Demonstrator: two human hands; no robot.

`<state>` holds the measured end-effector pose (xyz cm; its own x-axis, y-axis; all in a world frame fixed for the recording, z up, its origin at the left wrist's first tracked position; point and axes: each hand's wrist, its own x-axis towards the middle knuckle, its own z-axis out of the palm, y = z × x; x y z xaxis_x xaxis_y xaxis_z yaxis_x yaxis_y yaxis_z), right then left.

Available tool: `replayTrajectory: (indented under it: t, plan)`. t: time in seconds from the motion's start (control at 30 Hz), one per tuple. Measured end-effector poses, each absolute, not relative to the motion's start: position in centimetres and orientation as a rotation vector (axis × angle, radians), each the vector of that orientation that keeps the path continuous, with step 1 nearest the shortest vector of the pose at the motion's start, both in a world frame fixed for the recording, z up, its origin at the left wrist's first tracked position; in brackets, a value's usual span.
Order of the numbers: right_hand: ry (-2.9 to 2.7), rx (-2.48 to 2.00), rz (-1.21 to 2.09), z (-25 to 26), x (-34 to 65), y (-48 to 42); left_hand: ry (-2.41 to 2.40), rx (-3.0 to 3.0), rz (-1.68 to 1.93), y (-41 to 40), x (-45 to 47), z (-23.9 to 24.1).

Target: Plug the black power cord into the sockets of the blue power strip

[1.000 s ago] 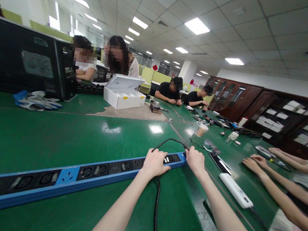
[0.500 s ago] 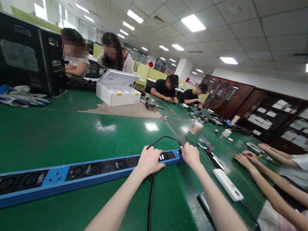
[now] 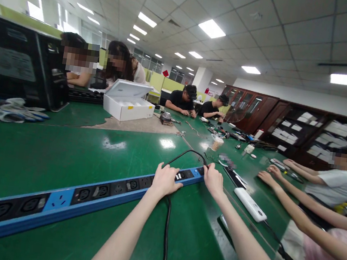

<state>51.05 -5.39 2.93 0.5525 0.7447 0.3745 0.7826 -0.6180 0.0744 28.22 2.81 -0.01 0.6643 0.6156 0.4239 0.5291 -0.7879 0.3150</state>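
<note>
A long blue power strip (image 3: 65, 200) with black sockets lies across the green table (image 3: 59, 152). My left hand (image 3: 164, 180) rests on top of the strip near its right end, fingers curled over it. Gripping that right end is my right hand (image 3: 213, 181), where a black cable (image 3: 186, 153) loops out of the strip. The cable runs back under my left hand and toward me.
A white power bank (image 3: 249, 204) and a dark phone (image 3: 233, 177) lie right of my right hand. A seated person's arms (image 3: 284, 194) reach onto the table at right. A white open box (image 3: 128, 103), gloves (image 3: 10, 109) and a black case (image 3: 16, 65) lie farther back.
The view has drifted right and slightly up. Both hands keep their hold on the strip's right end; nothing else has visibly moved.
</note>
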Motion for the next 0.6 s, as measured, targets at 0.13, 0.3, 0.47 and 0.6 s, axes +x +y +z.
replayTrajectory:
  t: [0.13,0.3,0.47,0.6]
  plan:
    - [-1.328,-2.610,-0.485,3.2,52.7,-5.5,0.915,2.705,0.771,2.7,28.0,0.2]
    - [-1.349,-2.542,-0.478,6.0,56.9,-4.4,0.831,2.622,0.881,2.4,27.5,0.9]
    - [-1.424,-2.541,-0.441,7.7,59.8,-3.7,0.788,2.506,0.992,2.3,27.4,1.3]
    - [-1.520,-2.492,-0.357,7.1,59.9,-3.3,0.784,2.535,0.949,2.4,27.7,0.9]
